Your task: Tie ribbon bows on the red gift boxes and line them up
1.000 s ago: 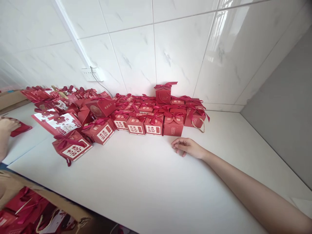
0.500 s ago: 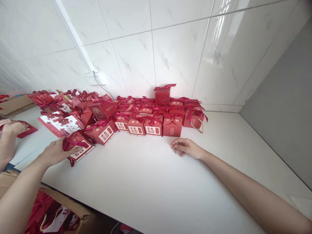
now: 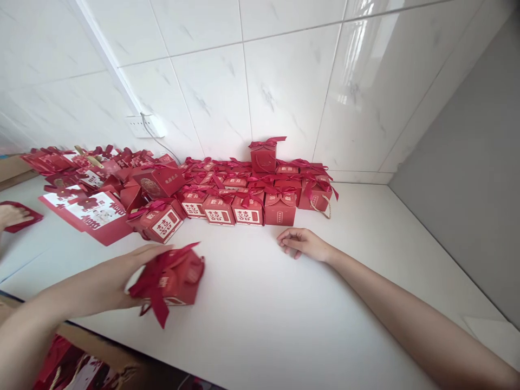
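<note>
A red gift box [image 3: 179, 284] with a dark red ribbon is in my left hand [image 3: 140, 265], which grips it from its left side, over the front of the table. The box is tilted and slightly blurred by motion, and part of it is hidden by the ribbon. My right hand [image 3: 300, 242] rests on the white tabletop with loosely bent fingers, a small gap between them and the thumb, and nothing in it. Just behind it stands a row of red gift boxes [image 3: 280, 210]. Another box [image 3: 162, 221] sits at an angle at the row's left end.
One box [image 3: 263, 157] stands on top of the others against the tiled wall. Flat red and white packaging [image 3: 95, 214] is piled at the left. Another person's hand [image 3: 10, 215] touches a red piece there. Below the table edge is a cardboard box [image 3: 95, 346] with red packaging.
My left hand has lifted the red gift box from the left end of the row and carried it right and nearer. My right hand stays in place on the table.
</note>
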